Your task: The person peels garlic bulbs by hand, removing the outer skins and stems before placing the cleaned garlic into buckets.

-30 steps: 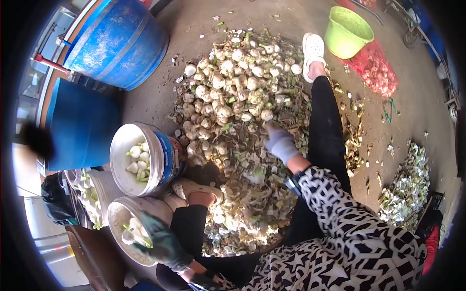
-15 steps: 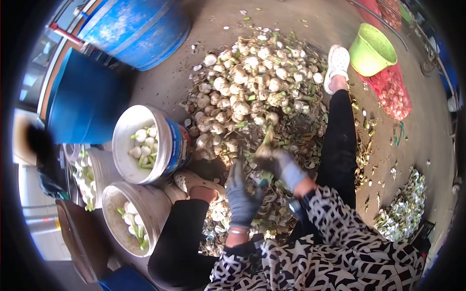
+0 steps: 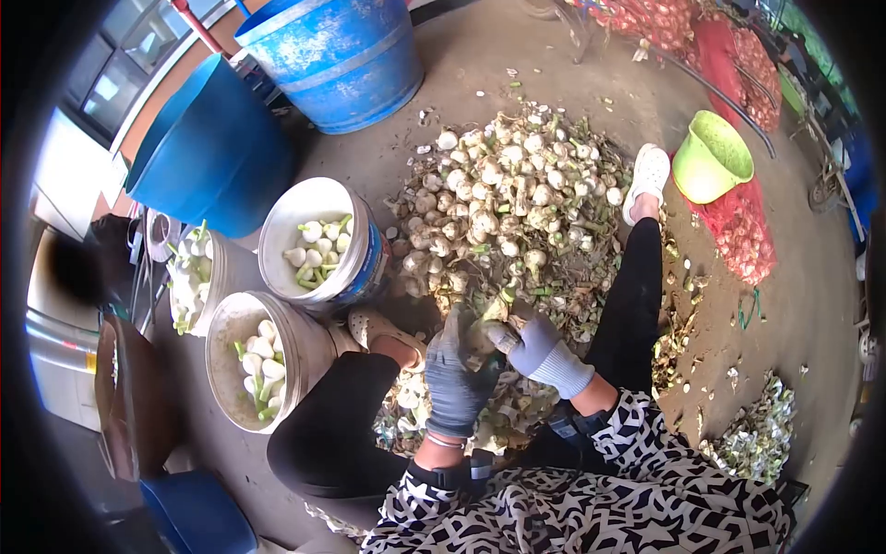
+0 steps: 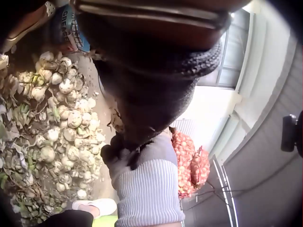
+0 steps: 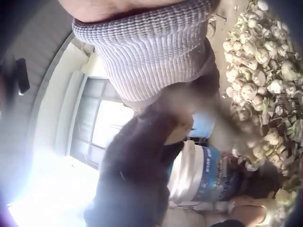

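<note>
In the head view both gloved hands meet in front of the body, over the near side of the pile. The left hand (image 3: 459, 379), in a dark grey glove, grips a garlic bulb with stem and dry leaves (image 3: 484, 332). From the other side the right hand (image 3: 546, 355), in a lighter grey glove with a ribbed cuff, holds the same garlic. In the right wrist view a tan patch of the garlic (image 5: 182, 130) shows between the gloves; the fingers hide most of it. Beyond the hands lies a heap of untrimmed garlic (image 3: 498, 189).
To the left stand a white bucket with a blue label (image 3: 365, 268) and another white bucket (image 3: 221, 342), both holding peeled garlic. Blue tubs (image 3: 337, 69) stand behind. At right are a lime-green bucket (image 3: 706, 166), a red net sack (image 3: 743, 240) and a peel heap (image 3: 761, 434).
The left hand has come from the white bucket at the left to the middle. The right hand has drawn a garlic back from the heap. Both hands now hold it, and the head view has shifted.
</note>
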The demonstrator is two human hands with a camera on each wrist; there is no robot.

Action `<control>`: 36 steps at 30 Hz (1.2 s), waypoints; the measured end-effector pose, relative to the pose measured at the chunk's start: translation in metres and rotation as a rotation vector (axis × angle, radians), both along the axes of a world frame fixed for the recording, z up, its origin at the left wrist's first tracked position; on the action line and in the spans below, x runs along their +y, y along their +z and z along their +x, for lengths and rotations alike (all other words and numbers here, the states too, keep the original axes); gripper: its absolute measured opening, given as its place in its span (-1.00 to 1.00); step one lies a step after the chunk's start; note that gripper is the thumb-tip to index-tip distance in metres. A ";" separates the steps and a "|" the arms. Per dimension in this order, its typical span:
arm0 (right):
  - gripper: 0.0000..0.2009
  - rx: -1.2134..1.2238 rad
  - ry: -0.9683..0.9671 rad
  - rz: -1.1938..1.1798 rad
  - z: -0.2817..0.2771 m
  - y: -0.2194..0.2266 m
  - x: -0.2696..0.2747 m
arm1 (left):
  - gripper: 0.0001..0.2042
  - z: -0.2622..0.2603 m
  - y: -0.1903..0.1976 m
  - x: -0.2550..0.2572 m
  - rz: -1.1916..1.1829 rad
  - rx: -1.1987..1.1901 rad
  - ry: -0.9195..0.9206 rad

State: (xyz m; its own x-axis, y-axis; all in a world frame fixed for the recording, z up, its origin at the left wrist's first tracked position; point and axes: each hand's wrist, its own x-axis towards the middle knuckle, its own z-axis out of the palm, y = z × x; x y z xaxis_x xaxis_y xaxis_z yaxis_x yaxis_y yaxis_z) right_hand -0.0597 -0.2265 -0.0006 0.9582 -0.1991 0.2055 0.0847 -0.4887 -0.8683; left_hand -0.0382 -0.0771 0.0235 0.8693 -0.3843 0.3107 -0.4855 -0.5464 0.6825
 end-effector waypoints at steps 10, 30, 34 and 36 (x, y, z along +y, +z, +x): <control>-0.81 0.355 0.403 1.048 -0.014 0.011 -0.016 | -0.45 -0.004 -0.005 0.026 -0.264 0.271 -0.132; -0.71 0.317 0.206 1.565 -0.119 -0.060 -0.062 | -0.60 0.011 -0.001 0.047 -1.523 1.212 -0.239; -0.58 -0.232 0.468 1.267 -0.147 0.007 -0.048 | -0.49 0.011 0.007 0.041 -1.677 1.213 -0.032; -0.64 -0.160 1.158 1.378 -0.166 -0.038 -0.075 | -0.50 0.015 -0.001 0.040 -1.698 1.215 -0.052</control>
State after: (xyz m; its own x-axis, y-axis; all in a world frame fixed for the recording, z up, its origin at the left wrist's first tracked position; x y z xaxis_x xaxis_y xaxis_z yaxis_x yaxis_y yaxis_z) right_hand -0.2258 -0.3017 -0.0387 0.7100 0.3951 0.5829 -0.0625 0.8599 -0.5067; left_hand -0.0231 -0.0366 0.0222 0.8585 -0.4250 -0.2868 0.5008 0.8151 0.2912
